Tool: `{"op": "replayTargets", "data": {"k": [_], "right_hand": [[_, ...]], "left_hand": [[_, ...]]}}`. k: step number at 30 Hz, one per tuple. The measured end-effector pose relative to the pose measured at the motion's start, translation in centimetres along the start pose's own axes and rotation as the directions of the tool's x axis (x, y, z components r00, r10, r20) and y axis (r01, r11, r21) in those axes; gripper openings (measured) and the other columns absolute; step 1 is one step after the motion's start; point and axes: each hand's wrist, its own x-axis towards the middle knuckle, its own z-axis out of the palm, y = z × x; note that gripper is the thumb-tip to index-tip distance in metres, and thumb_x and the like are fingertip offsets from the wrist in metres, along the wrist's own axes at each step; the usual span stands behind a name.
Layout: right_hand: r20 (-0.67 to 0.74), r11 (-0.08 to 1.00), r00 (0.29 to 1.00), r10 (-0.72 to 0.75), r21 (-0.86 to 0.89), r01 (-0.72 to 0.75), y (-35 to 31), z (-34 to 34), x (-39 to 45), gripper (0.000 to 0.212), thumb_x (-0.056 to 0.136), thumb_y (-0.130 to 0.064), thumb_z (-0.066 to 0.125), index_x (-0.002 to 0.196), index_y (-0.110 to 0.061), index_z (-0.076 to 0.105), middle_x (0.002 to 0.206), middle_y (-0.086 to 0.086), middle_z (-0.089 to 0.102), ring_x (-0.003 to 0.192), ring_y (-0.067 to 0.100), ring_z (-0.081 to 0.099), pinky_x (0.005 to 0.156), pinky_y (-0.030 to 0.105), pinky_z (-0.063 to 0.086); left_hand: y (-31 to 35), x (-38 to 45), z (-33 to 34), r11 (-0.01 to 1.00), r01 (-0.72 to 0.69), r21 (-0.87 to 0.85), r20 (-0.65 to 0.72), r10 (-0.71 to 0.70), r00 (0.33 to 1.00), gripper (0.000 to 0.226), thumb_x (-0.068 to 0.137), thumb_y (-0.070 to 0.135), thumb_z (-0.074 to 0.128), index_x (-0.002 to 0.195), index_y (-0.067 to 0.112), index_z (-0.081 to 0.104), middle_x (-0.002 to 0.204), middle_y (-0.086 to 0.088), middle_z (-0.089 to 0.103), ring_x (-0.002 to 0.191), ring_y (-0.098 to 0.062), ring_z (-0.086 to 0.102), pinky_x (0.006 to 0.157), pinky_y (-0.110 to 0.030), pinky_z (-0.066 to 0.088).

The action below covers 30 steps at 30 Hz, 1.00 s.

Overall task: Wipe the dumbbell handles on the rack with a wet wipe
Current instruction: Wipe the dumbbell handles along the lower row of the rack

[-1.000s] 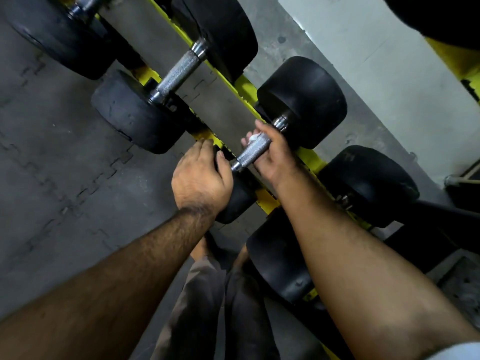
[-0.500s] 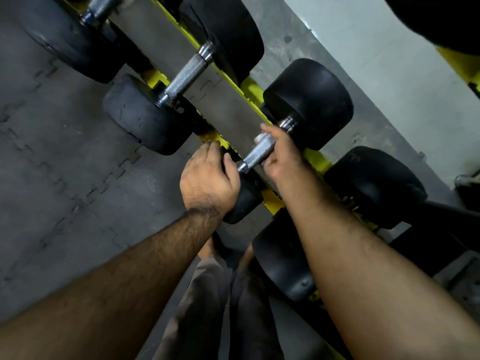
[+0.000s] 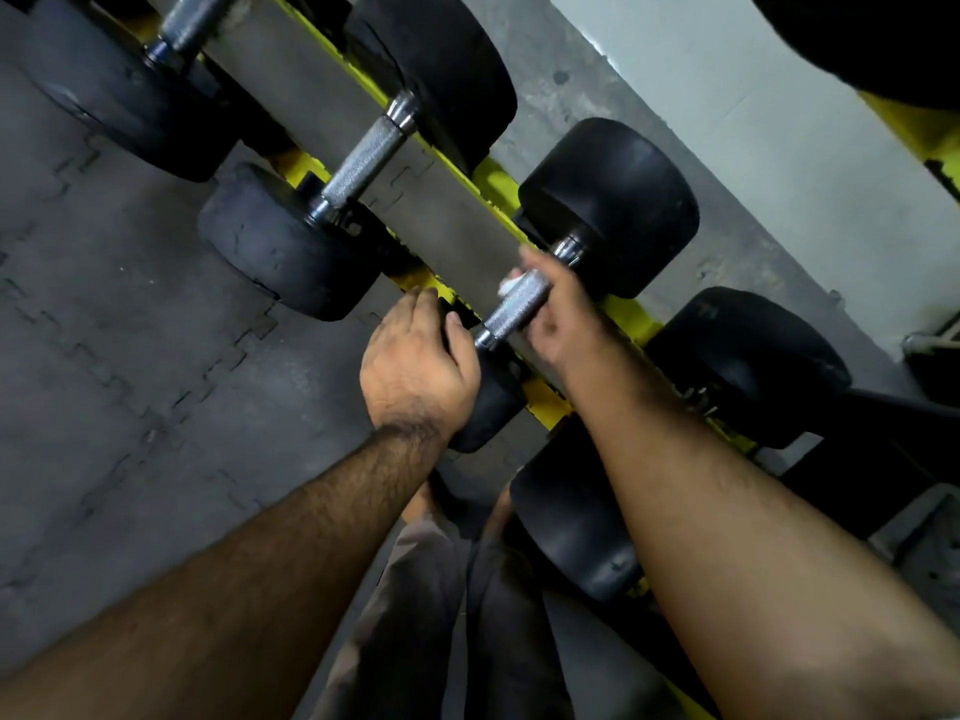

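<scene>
A black dumbbell with a knurled steel handle [image 3: 514, 309] lies across the yellow rack [image 3: 498, 184]. My right hand [image 3: 563, 309] wraps the handle from underneath near its far head [image 3: 613, 205], pressing a white wet wipe [image 3: 508, 286] against the steel; only a small corner of the wipe shows. My left hand [image 3: 415, 366] grips the near black head [image 3: 491, 402] of the same dumbbell, fingers curled over its top.
Another dumbbell with a bare knurled handle [image 3: 363, 161] sits to the left, and a third handle [image 3: 195, 18] shows at the top left. More black dumbbell heads [image 3: 748, 366] lie to the right. Grey tiled floor [image 3: 104, 356] spreads on the left; my legs are below.
My right hand has slid a little along the handle toward the far head, leaving more bare steel showing. The left hand keeps its hold on the near head.
</scene>
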Motion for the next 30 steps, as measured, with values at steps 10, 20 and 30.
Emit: {"op": "replayTargets", "data": {"k": [10,20,30], "right_hand": [[-0.023,0.962,0.997,-0.074,0.262,0.078,-1.6,0.6,0.5,0.023,0.097,-0.013,0.059,0.074,-0.014,0.056,0.065,-0.001,0.055,0.063,0.011,0.055,0.071,0.025,0.048],[-0.003,0.969,0.992,0.123,-0.217,-0.121,2.4,-0.2,-2.0,0.010,0.090,-0.018,0.065,0.088,-0.010,0.068,0.076,0.005,0.069,0.063,0.016,0.066,0.057,0.023,0.053],[-0.097,0.916,0.991,-0.097,-0.398,0.051,3.9,0.0,-4.9,0.036,0.074,0.022,0.038,0.069,-0.007,0.059,0.059,0.006,0.057,0.052,0.015,0.049,0.041,0.015,0.037]], "left_hand": [[-0.3,0.3,0.1,1.000,0.004,0.002,0.013,-0.004,1.000,0.047,0.094,0.038,0.033,0.116,0.008,0.061,0.115,-0.008,0.065,0.105,-0.028,0.060,0.085,-0.040,0.049],[0.0,0.3,-0.2,1.000,0.010,0.001,0.038,-0.010,0.999,0.048,0.094,0.038,0.032,0.117,0.007,0.061,0.116,-0.008,0.066,0.106,-0.027,0.061,0.086,-0.041,0.052],[-0.1,-0.3,-1.1,0.990,-0.141,0.007,0.088,0.139,0.986,0.049,0.096,0.033,0.040,0.127,-0.002,0.057,0.121,-0.020,0.062,0.114,-0.036,0.057,0.099,-0.045,0.047]]}}
